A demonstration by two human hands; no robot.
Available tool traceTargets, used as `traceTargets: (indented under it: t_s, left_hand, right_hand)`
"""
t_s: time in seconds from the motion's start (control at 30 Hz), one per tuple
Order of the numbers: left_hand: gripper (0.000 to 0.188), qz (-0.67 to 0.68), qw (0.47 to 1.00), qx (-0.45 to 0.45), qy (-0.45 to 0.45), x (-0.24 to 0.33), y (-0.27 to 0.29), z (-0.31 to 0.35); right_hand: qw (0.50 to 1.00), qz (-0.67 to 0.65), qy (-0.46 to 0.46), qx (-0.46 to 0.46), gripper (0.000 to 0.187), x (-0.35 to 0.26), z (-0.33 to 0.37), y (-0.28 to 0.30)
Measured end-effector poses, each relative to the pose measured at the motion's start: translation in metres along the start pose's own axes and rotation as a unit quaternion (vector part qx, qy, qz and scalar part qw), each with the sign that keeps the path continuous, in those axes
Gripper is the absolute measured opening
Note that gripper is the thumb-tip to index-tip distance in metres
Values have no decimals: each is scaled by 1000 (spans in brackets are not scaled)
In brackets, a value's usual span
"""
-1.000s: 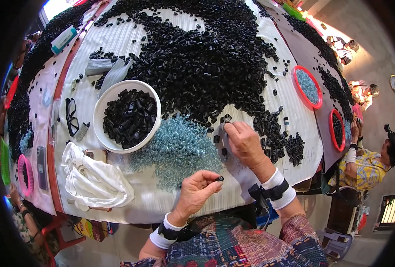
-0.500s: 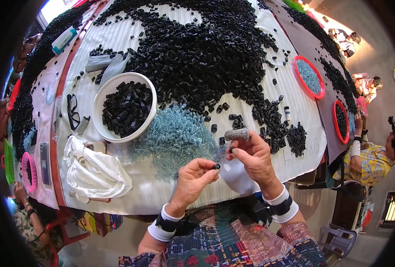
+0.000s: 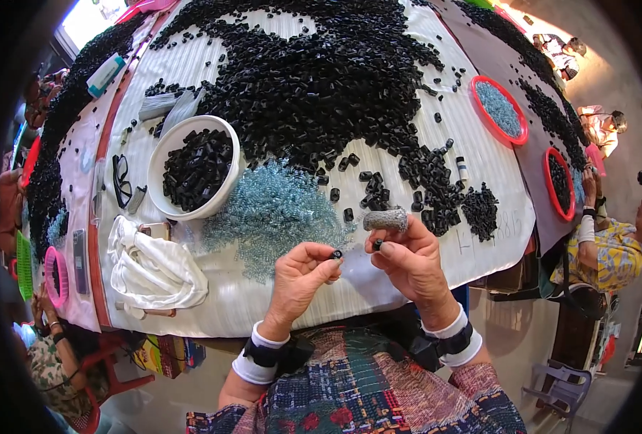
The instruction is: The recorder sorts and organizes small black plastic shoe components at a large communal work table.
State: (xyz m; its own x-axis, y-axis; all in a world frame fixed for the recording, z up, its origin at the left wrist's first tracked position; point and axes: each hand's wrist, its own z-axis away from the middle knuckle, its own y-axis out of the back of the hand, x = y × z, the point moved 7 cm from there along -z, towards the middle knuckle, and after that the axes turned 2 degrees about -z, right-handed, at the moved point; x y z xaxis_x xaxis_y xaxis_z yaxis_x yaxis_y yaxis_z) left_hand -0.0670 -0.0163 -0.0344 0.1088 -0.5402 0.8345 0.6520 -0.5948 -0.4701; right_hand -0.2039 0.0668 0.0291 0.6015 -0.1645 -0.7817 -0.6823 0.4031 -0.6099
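Above the near edge of the cloth, my left hand (image 3: pixel 299 281) pinches a small black cylindrical piece (image 3: pixel 337 254) between thumb and fingertips. My right hand (image 3: pixel 412 262) is beside it, its thumb and finger closed on another small black piece (image 3: pixel 377 246). A grey, rough-textured roll (image 3: pixel 384 220) sits at the right index finger; whether it is worn or held I cannot tell. The two pieces are apart. Just beyond the hands spreads a heap of tiny clear-blue parts (image 3: pixel 281 210). A white bowl (image 3: pixel 233 177) of black pieces stands to its left.
A large mound of black pieces (image 3: pixel 321 94) covers the table's far part. On the left lie a white cloth (image 3: pixel 154 271), eyeglasses (image 3: pixel 120 184) and clear strips (image 3: pixel 180 112). Red-rimmed trays (image 3: pixel 525 134) stand at right. Other people sit at both sides, including one in a yellow patterned shirt (image 3: pixel 603 257).
My left hand has moved slightly left and up with its black piece, widening the gap between the hands. My right hand keeps its pinch. The view has shifted a little.
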Motion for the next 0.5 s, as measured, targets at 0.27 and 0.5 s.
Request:
traceTargets:
  t_s: [0.27,0.5]
  left_hand:
    - [16,-3,1000,4,1,1,0,0]
    - [15,-26,1000,4,6,8,-4,3]
  right_hand:
    - [997,70,-17,42,27,1,2,6]
    - [970,242,30,21,23,3,3,0]
